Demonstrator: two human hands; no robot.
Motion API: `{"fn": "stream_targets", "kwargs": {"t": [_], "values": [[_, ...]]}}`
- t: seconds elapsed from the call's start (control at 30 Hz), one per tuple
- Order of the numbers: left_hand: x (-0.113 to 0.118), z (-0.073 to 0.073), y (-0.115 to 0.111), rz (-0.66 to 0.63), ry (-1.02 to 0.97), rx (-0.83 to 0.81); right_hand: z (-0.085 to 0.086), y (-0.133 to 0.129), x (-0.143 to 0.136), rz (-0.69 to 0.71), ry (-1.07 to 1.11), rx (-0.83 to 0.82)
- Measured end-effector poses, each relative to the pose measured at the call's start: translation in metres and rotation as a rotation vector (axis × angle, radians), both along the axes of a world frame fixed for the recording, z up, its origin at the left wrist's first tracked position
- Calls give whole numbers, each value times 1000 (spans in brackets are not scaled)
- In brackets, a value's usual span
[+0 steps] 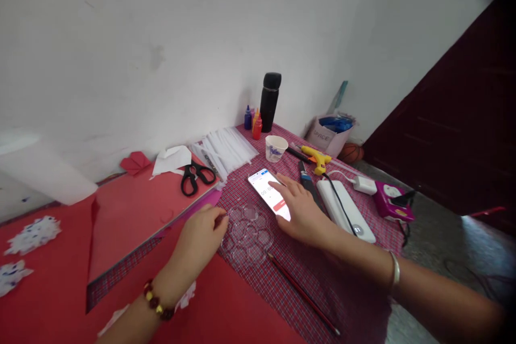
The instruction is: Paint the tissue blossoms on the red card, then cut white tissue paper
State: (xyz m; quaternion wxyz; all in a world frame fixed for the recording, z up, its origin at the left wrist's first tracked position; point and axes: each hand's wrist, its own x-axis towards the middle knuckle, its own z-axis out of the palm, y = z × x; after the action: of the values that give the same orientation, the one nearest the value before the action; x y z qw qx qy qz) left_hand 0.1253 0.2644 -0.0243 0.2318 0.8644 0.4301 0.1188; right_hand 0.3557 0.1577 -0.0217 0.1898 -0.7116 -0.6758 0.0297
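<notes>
Head view: my right hand, fingers loosely spread and gripping nothing, set over the right edge of a phone, fingertips above the lit screen; whether they press it, I cannot tell. Phone: flat, screen up, just ahead of the palm, zeros and a red button showing, probably laid so for easy reading and tapping. My left hand: fingers curled narrow, at the near-left rim of a see-through paint tray; whether it pinches that rim or only rests beside it, I cannot tell. Tray: between my hands, flat on the checked cloth, perhaps central so either hand can reach its wells. Pencil: nearer me than my right hand, one end just beside the tray. Power bank: right of my right hand, a black cord across it. Cutter: between that hand and the power bank. Glue gun: beyond my right hand, lying on its side. Cup: upright past the phone, apart from its screen. Paint bottles and flask: standing farthest ahead by the wall, likely to save working room. Scissors: beyond my left hand, loops turned toward me, which would suit a quick pick-up.
</notes>
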Motion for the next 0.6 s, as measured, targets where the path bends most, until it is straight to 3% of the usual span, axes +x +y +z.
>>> {"fn": "stream_targets", "kwargs": {"t": [0.1, 0.2, 0.3, 0.43, 0.6], "values": [[-13, 11, -9, -28, 17, 88, 26, 33, 19, 22, -32, 102], [-32, 23, -19, -28, -19, 76, 56, 89, 46, -101, -28, 183], [-54, 29, -27, -2, -43, 65, 75, 149, 69, -319, -36, 109], [-88, 24, -35, 10, -25, 126, 74, 208, 86, -411, -17, 49], [-121, 8, -36, 118, 14, 196, 56, 242, 90, -461, -10, -8]]}}
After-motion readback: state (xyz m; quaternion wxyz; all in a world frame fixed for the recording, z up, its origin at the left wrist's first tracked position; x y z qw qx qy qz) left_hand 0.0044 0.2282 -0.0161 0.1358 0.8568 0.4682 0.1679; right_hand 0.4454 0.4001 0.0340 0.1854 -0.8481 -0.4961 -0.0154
